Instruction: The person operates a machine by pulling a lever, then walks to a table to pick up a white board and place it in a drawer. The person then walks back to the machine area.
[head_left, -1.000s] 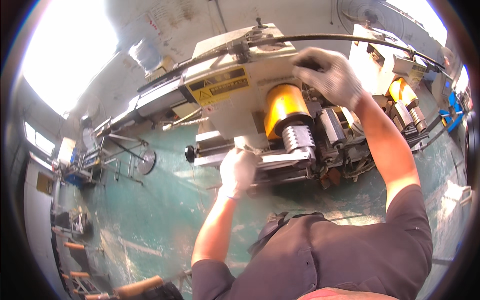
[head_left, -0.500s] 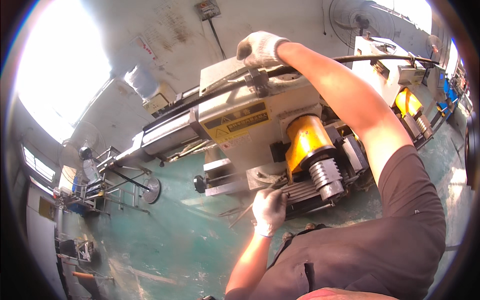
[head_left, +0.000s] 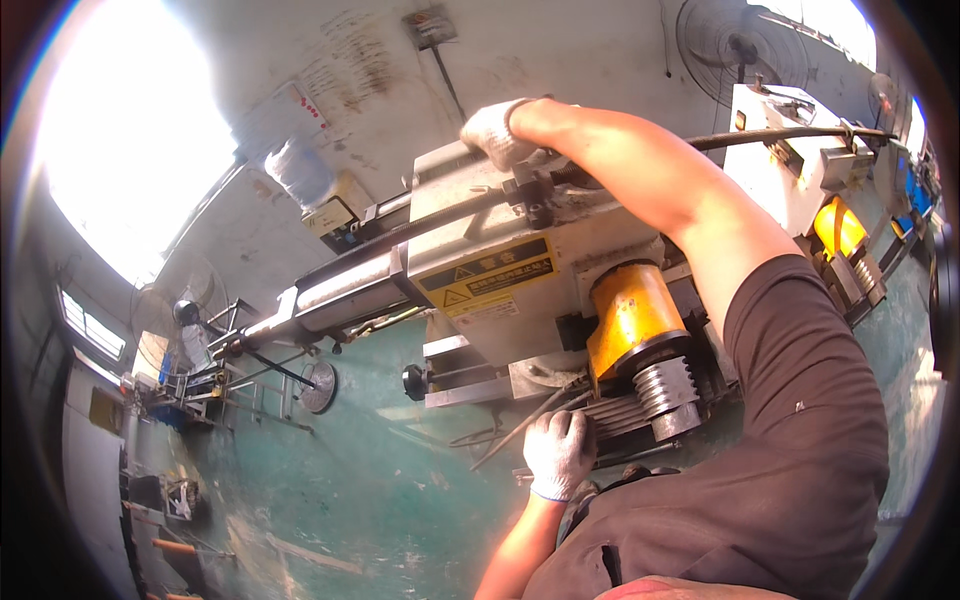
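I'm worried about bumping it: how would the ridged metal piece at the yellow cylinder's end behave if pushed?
The ridged metal piece would probably feel stiff, given its metallic sheen. It likely wouldn't roll away, as it seems mounted on the yellow cylinder. Its round shape hints it might turn in place.

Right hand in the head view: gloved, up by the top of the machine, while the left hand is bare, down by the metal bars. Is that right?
No: the left hand, down by the metal bars, isn't bare; the head view shows it in a white glove. The rest holds.
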